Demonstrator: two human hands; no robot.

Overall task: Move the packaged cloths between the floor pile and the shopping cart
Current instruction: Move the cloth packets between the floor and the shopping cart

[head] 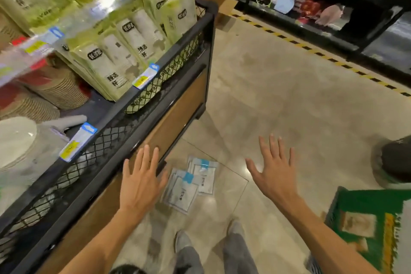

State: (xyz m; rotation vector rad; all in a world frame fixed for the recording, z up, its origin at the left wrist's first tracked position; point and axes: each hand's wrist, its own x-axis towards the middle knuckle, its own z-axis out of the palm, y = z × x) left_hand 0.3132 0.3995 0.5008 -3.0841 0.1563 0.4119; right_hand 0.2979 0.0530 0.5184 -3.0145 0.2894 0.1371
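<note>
Both hands were stretched forward over the tiled floor [289, 87], palms down, holding nothing. The left hand [140, 182] had its fingers spread straight, its grip wide open, and it hung in front of the wooden side panel of the store shelf [178, 109]; whether the fingertips touched the panel could not be told. The right hand [274, 173] was likewise splayed, fingers straight and apart, its grip empty, above bare floor.

Between the two hands, lower down, the packaged cloths [189, 184] lay on the floor in a small loose pile: flat clear packets with pale contents and blue tabs at the top, overlapping one another, close to the foot of the shelf. Below them in the view the person's two shoes [184, 240] stood on the tiles, just short of the pile.

At the right edge, a green mesh shopping basket [364, 224] showed part of its rim and some packets inside, well apart from the pile.

The shelf on the left had a black mesh rail [155, 87] with price tags clipped on, and behind it stood green packets of paper cups [115, 60] and stacks of brown cups [57, 91]. A yellow-and-black striped line [311, 49] ran across the floor beyond, in front of a dark display rack [311, 6].
</note>
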